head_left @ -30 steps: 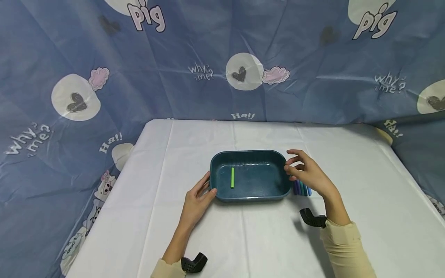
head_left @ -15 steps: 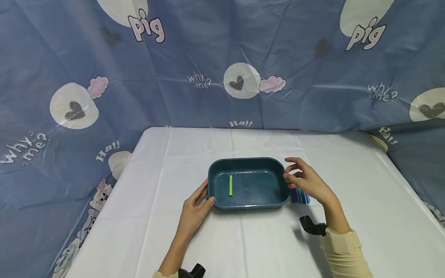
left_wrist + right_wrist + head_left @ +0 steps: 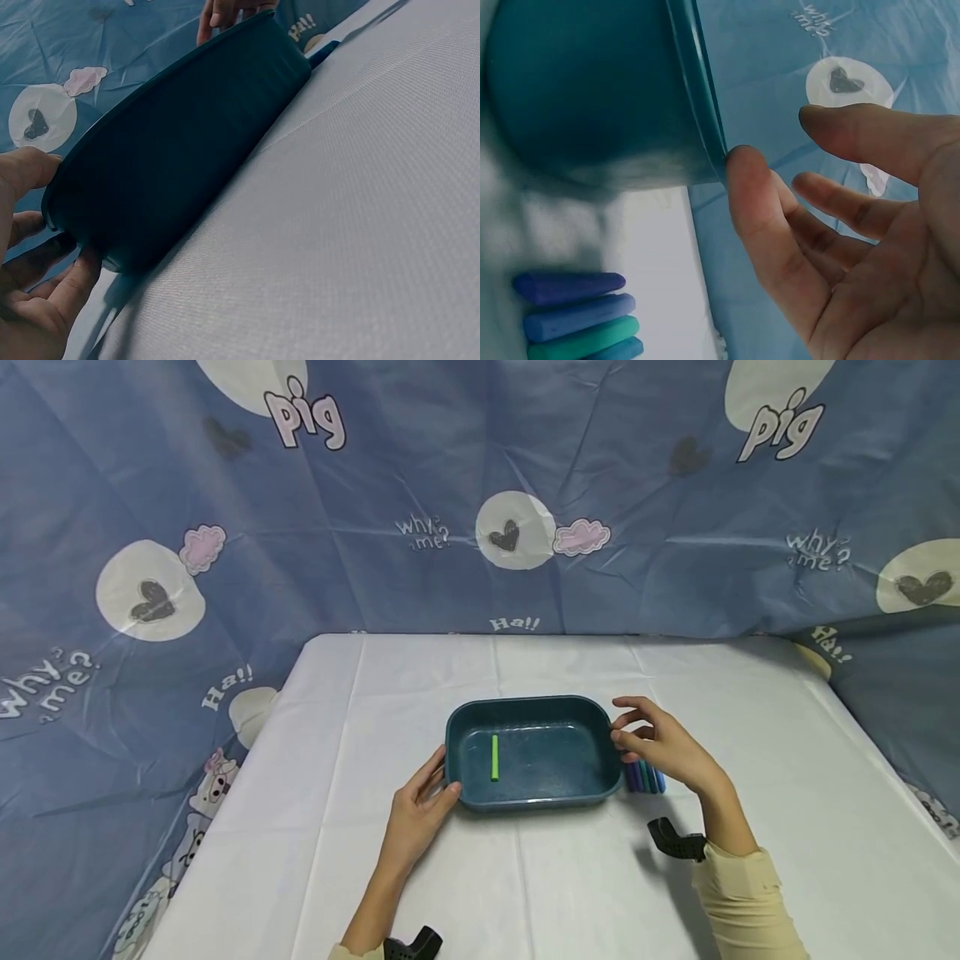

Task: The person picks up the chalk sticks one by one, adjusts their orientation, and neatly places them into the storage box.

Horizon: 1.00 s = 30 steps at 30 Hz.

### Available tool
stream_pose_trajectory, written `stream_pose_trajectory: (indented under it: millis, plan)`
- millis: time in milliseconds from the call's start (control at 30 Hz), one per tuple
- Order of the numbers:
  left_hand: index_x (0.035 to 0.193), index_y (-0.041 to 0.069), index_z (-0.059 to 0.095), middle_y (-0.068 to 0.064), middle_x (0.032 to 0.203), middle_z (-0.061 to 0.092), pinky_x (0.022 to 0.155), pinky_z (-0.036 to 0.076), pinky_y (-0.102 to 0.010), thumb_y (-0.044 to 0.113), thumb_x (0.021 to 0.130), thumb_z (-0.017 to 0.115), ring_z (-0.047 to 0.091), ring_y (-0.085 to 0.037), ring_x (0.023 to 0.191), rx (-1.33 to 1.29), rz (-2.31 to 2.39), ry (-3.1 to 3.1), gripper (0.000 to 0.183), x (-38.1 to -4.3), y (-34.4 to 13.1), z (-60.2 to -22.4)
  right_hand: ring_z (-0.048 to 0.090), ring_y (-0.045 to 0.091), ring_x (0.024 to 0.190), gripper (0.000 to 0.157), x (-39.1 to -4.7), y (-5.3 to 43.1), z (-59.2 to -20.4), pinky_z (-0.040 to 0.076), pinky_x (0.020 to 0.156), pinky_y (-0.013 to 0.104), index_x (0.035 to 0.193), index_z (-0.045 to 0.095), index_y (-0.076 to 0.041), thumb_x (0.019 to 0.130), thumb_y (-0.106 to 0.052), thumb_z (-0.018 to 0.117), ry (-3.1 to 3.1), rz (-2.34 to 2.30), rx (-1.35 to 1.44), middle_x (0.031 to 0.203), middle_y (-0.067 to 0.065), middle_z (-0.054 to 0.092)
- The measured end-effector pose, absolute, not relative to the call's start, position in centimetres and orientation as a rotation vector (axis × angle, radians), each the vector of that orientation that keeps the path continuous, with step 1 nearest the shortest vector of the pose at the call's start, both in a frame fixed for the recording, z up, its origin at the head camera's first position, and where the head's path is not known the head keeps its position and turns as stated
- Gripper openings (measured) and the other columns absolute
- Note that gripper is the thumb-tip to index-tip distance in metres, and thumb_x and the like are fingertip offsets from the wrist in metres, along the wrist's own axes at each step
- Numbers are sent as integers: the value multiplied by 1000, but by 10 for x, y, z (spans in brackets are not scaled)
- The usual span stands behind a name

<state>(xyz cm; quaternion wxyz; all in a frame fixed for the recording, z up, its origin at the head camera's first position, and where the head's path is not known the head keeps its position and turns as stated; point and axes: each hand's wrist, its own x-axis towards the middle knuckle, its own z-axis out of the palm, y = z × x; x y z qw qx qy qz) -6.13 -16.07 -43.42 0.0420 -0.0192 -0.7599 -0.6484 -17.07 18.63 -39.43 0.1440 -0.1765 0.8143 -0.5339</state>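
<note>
Head view: sticks being part-hidden by slack, empty right hand; tray being gripped by left hand; blue fabric beyond desk's far edge.

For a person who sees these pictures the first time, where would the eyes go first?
Probably to the bright green stick, lying inside the dark teal tray, toward its left end. Next comes the row of purple, blue and green sticks on the white cloth, near the tray's right end, and the printed sheet behind.

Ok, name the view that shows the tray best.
Head: it shows nearly the whole tray from above, inside included. The left wrist view shows its outer wall, dark, with the inside hidden; the right wrist view shows only part of its outside.
</note>
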Motion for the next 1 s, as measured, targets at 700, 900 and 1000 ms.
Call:
stream_pose_trajectory:
  millis: [700, 900, 1000]
  plan:
    - [137, 9, 33, -4, 143, 33, 94, 43, -19, 20, 83, 62, 37, -25, 128, -76, -2035, -2299, 62, -64, -162, -435, 61, 20, 91, 51, -175, 220, -389, 56, 70, 33, 132, 32, -10, 87, -19, 56, 2395, -1530, -492, 111, 17, 47]
    - [137, 10, 34, -3, 142, 33, 95, 42, -22, 20, 83, 62, 38, -23, 127, -65, -2031, -2304, 61, -63, -161, -433, 61, 24, 91, 45, -176, 230, -391, 56, 71, 30, 130, 34, -9, 90, -17, 52, 2422, -1472, -488, 105, 18, 48]
    - [137, 11, 34, -3, 142, 34, 95, 42, -22, 21, 83, 62, 38, -23, 127, -67, -2022, -2308, 61, -64, -161, -435, 61, 26, 90, 45, -175, 235, -394, 56, 70, 30, 130, 34, -8, 90, -16, 51, 2425, -1476, -477, 104, 18, 48]
